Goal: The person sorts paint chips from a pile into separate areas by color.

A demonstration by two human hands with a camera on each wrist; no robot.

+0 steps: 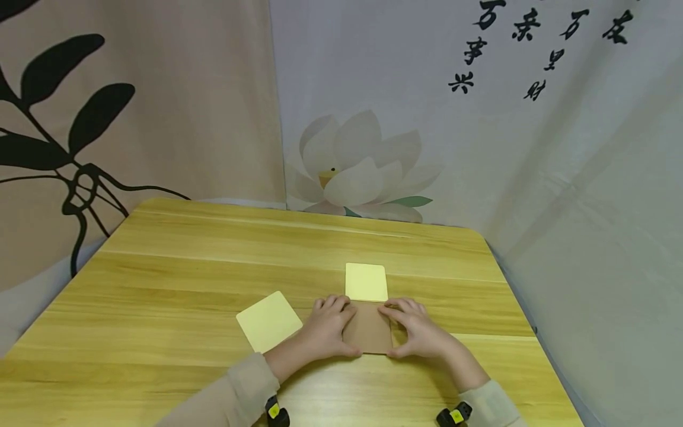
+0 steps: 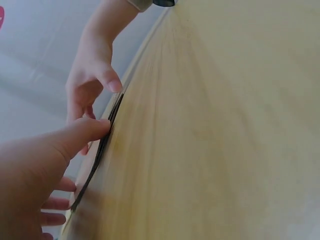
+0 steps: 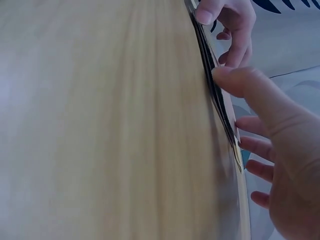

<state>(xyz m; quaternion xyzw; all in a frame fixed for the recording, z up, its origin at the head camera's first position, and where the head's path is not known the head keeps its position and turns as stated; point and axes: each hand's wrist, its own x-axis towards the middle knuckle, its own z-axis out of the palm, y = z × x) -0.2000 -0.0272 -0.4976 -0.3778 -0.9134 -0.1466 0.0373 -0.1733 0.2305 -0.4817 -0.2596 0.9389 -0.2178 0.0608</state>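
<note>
A brown square of cardboard point(image 1: 368, 329) lies flat on the table, between my two hands. From the wrist views its edge point(image 3: 212, 82) is thin, dark and layered, like several sheets stacked. My left hand point(image 1: 328, 329) holds the left side, with thumb at the near corner and fingers at the far one. On the right side my right hand point(image 1: 421, 329) holds it the same way. One pale yellow square point(image 1: 366, 282) lies just beyond the brown one, close against its far edge. Another yellow square point(image 1: 269, 321) lies turned at an angle beside my left wrist.
The wooden table point(image 1: 203, 255) has rounded far corners. Behind it hang a beige curtain point(image 1: 203, 101) with black leaves and a pale cloth point(image 1: 480, 154) with a lotus and black writing. Each wrist wears a small black device point(image 1: 455, 414) with a yellow mark.
</note>
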